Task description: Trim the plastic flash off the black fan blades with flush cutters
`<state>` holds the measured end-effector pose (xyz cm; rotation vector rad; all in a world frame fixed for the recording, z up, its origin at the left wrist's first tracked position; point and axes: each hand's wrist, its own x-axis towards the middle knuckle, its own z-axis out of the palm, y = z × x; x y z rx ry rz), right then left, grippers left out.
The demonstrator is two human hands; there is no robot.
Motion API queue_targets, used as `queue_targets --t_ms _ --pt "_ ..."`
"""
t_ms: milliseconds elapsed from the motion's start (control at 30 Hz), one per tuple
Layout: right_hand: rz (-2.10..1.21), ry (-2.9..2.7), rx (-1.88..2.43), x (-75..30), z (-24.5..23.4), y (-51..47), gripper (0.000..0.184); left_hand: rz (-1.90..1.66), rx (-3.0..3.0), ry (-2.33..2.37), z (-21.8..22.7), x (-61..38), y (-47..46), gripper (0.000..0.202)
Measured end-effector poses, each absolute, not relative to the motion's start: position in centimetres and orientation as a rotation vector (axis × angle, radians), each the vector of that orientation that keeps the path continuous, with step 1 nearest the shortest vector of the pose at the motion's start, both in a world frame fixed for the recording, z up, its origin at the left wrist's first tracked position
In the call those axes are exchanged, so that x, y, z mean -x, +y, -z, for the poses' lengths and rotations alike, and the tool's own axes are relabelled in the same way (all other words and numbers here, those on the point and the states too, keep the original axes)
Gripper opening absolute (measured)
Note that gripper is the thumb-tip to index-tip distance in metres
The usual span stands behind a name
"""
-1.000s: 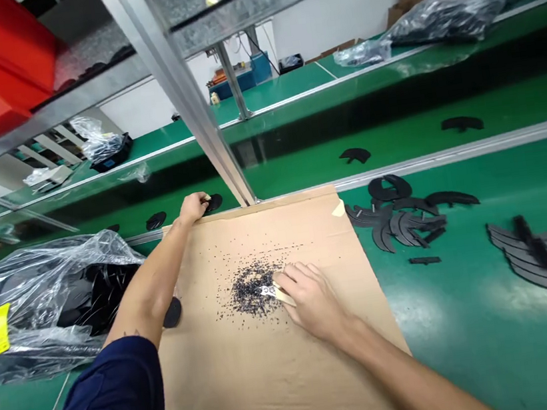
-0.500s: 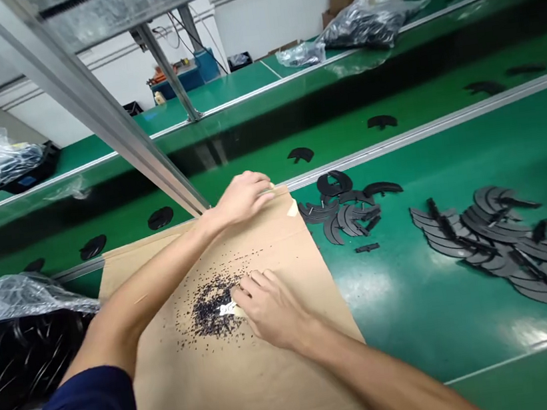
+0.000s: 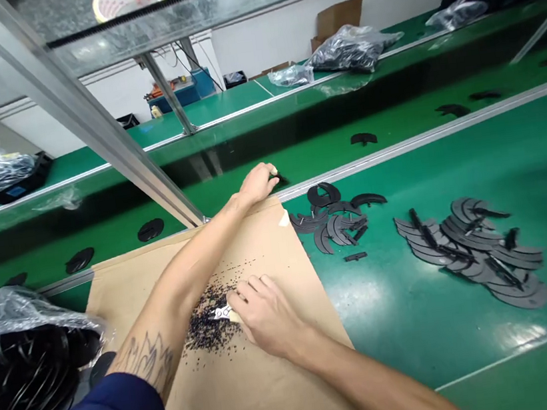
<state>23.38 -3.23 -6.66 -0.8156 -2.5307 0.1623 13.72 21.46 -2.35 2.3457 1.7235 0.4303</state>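
Note:
My left hand (image 3: 259,183) reaches across the metal rail. Its thumb and fingertips close around a dark plastic part (image 3: 281,178) on the green belt, mostly hidden by the fingers. A pale covering shows on one fingertip. In my right hand (image 3: 262,311) is a pair of nippers (image 3: 221,313), the jaws pointing left over a heap of small black scraps (image 3: 204,332). These scraps lie on a brown cardboard sheet (image 3: 258,395) beneath both arms. Right of the sheet is a loose pile of black crescent-shaped plastic parts (image 3: 340,228).
A larger stack of crescent parts (image 3: 471,253) lies farther right on the green table (image 3: 380,325). At left sits a clear bag of black parts (image 3: 28,372). A metal post (image 3: 91,121) slants up beside my left arm. More black parts (image 3: 364,139) are along the belt.
My left hand has moved from the cardboard's far edge over the rail to the plastic part on the belt. The right hand still holds the nippers. The view has shifted slightly.

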Motion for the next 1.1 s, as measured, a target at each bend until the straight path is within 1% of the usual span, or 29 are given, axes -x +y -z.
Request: queue_targets --t_ms 100,133,200,267,333,367,400,500,533,600,700,767,800,867,933,967,1033,1100 --pt "-0.188 -2.320 0.817 -23.4 6.4 -3.2 0.005 -0.573 -2.327 1.764 0.1 -9.8 18.0 0.018" --pt "-0.207 -2.231 0.819 -23.4 6.3 -3.2 0.007 -0.654 -2.306 1.732 -0.6 -8.4 16.4 0.018" --pt "-0.267 -2.038 0.817 -23.4 6.1 -3.0 0.016 -0.836 -2.251 1.591 -1.8 -5.8 12.4 0.020" --pt "-0.342 -1.857 0.821 -23.4 5.8 -2.7 0.030 -0.950 -2.204 1.438 -2.5 -3.9 7.8 0.024" --pt "-0.422 -1.743 0.830 -23.3 5.5 -2.5 0.044 -0.955 -2.208 1.371 -2.7 -2.8 3.2 0.025" --pt "-0.471 -1.734 0.819 -23.2 5.4 -2.3 0.044 -0.931 -2.223 1.351 -2.6 -2.5 1.1 0.025" --pt "-0.532 -1.756 0.795 -23.1 5.3 -2.2 0.037 -0.888 -2.244 1.327 -2.5 -2.3 -0.8 0.023" --pt "-0.749 -1.845 0.713 -22.4 5.4 -2.1 0.007 -0.711 -2.333 1.278 -2.5 -0.7 -5.1 0.024" --pt "-0.812 -1.853 0.716 -22.2 5.4 -2.1 0.006 -0.644 -2.366 1.313 -2.6 0.4 -6.2 0.028" --pt "-0.913 -1.837 0.771 -21.7 5.5 -2.1 0.012 -0.459 -2.408 1.501 -3.1 3.5 -8.1 0.029" --pt "-1.032 -1.792 0.882 -21.2 5.5 -1.9 0.022 0.032 -2.323 1.859 -3.3 8.7 -11.2 0.020" --pt "-1.084 -1.789 0.942 -21.0 5.4 -1.8 0.028 0.350 -2.205 2.003 -2.6 11.3 -13.4 0.015" --pt "-1.103 -1.790 0.963 -20.9 5.3 -1.7 0.030 0.460 -2.153 2.058 -1.9 12.1 -14.4 0.018" --pt "-1.128 -1.784 0.994 -20.6 5.3 -1.6 0.034 0.570 -2.075 2.153 -0.5 13.0 -15.8 0.033" --pt "-1.158 -1.768 1.027 -20.4 5.3 -1.5 0.035 0.534 -2.038 2.218 0.7 13.4 -16.5 0.040" --pt "-1.175 -1.754 1.045 -20.3 5.3 -1.6 0.035 0.462 -2.029 2.235 1.1 13.5 -16.6 0.037" --pt "-1.206 -1.713 1.075 -20.2 5.4 -1.6 0.035 0.206 -2.028 2.231 1.5 13.4 -16.4 0.025" --pt "-1.248 -1.668 1.091 -20.3 5.5 -1.8 0.037 -0.163 -2.027 2.178 1.5 12.8 -15.7 0.019"
